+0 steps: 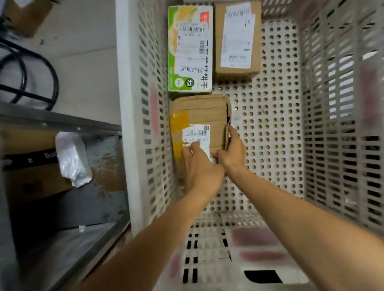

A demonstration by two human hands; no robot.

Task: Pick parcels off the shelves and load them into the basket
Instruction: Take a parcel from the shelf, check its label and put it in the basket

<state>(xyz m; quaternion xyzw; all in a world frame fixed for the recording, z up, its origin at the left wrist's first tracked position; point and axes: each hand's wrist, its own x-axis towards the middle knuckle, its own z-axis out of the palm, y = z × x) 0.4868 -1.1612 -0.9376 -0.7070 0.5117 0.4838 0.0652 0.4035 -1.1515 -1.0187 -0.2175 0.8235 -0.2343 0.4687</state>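
Note:
A large white perforated basket [279, 120] fills the view. On its floor, against the left wall, lies a crumpled brown cardboard parcel [197, 115] with yellow tape and a barcode label. My left hand [201, 168] lies on the parcel's near end with fingers over the label. My right hand [231, 151] grips the parcel's torn right corner. Beyond it lie a green-and-white printed box [188, 49] and a brown labelled box [237, 40], side by side.
A metal shelf unit [46, 129] stands left of the basket, holding a cardboard box [33, 179] with black tape and a white plastic bag [72, 157]. Black wire loops [7, 71] lie on the floor behind it. The basket's right half has bare floor.

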